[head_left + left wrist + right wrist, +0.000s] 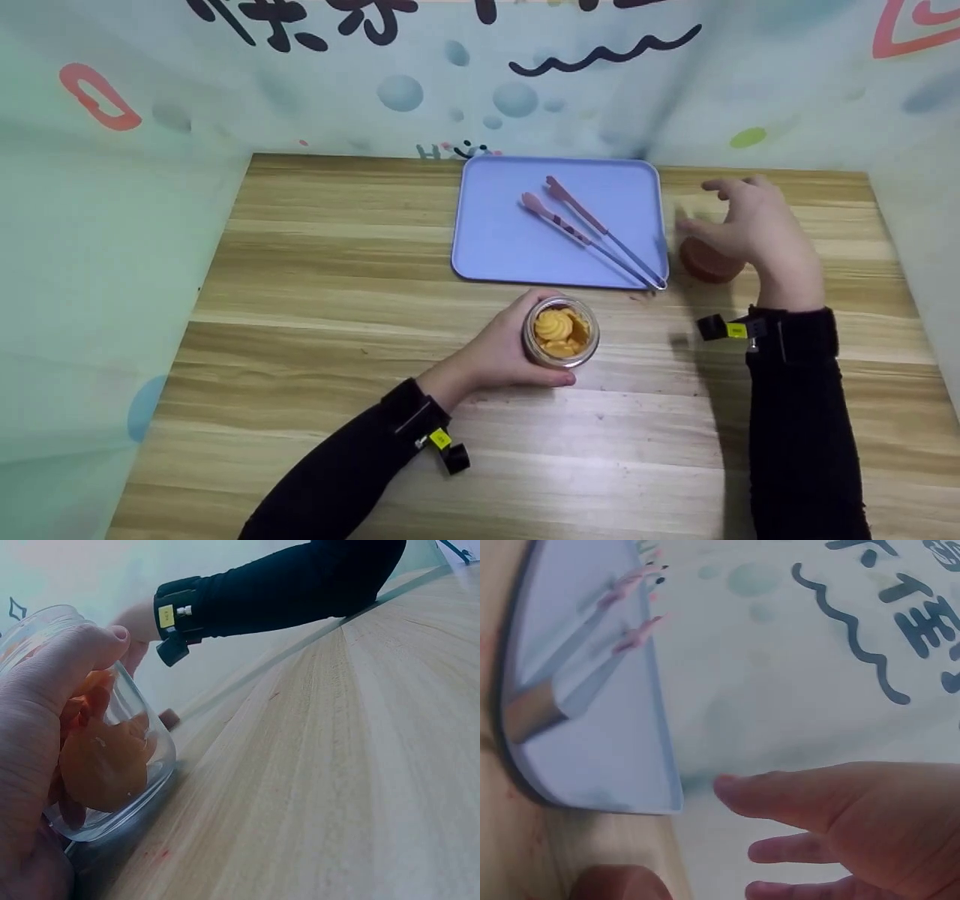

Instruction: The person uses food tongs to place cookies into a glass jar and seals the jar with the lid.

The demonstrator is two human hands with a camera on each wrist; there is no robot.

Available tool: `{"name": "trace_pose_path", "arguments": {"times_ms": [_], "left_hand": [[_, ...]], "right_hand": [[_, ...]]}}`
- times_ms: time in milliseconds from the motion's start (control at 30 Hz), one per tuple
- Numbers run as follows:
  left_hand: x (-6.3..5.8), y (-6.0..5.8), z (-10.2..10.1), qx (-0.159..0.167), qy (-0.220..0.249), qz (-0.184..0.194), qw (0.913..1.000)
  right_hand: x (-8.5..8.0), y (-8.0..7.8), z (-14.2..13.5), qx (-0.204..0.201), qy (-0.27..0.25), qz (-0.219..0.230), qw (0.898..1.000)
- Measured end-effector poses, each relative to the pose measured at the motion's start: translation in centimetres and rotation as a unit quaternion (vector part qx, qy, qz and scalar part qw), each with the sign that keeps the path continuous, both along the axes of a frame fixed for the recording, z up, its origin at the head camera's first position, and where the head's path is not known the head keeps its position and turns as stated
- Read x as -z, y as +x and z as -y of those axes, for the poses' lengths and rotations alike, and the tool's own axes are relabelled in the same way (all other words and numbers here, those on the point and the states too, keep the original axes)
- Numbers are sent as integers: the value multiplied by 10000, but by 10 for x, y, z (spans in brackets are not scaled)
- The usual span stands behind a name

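Observation:
My left hand grips an uncapped glass jar of orange-yellow swirled cookies on the wooden table. In the left wrist view the thumb lies over the clear jar, with cookies showing through its wall. At the right, my right hand hovers with its fingers spread, holding nothing. A round reddish lid lies on the table below that hand, partly covered by it. In the right wrist view the same hand shows thumb and fingers apart, with the lid at the bottom edge.
A pale blue-purple tray stands at the back of the wooden table, left of the right hand. On it lie tongs with pink tips, their joined end over the tray's front right corner. A printed curtain hangs behind.

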State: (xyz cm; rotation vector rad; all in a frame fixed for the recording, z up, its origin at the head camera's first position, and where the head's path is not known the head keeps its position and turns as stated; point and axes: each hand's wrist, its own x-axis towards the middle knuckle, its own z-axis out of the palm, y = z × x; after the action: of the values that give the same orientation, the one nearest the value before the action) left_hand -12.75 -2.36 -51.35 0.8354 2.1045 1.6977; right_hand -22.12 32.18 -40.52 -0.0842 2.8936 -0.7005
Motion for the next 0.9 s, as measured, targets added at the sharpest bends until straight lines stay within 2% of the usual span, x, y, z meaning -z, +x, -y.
{"name": "trace_pose_path", "arguments": {"times_ms": [333, 567, 900], "left_hand": [[2, -1, -1, -12, 50, -115, 9999], [1, -1, 1, -12, 95, -85, 9999], [1, -1, -1, 24, 48, -74, 10000]], "right_hand": [[7, 11, -13, -427, 432, 659, 9960], [6, 12, -10, -318, 477, 880, 9945], [16, 11, -12, 20, 422, 1077, 9933]]}}
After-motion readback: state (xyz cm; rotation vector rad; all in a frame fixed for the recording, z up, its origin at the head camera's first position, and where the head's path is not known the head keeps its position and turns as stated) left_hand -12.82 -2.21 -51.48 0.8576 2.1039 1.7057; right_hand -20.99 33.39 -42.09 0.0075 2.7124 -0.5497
